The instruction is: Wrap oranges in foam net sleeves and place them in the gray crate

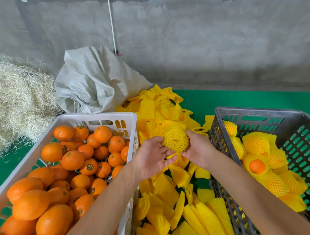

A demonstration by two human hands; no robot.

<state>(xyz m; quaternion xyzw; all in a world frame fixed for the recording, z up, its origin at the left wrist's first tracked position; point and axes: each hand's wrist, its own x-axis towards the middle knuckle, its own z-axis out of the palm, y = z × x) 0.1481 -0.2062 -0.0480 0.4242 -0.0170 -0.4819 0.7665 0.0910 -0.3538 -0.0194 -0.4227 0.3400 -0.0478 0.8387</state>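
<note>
Netted orange (176, 139), fully sleeved, sits cupped in the right hand (195, 149) just left of the gray crate (256, 112), likely bound there. Left hand (152, 158), fingers spread and relaxed, touches its underside. Loose foam sleeves (163, 191) lie beneath; bare oranges (71, 160) wait in the white crate (101, 116) farther left.

Green floor (238, 98): white crate (105, 117), gray crate (256, 112), sleeves (150, 107), sack (93, 80).
</note>
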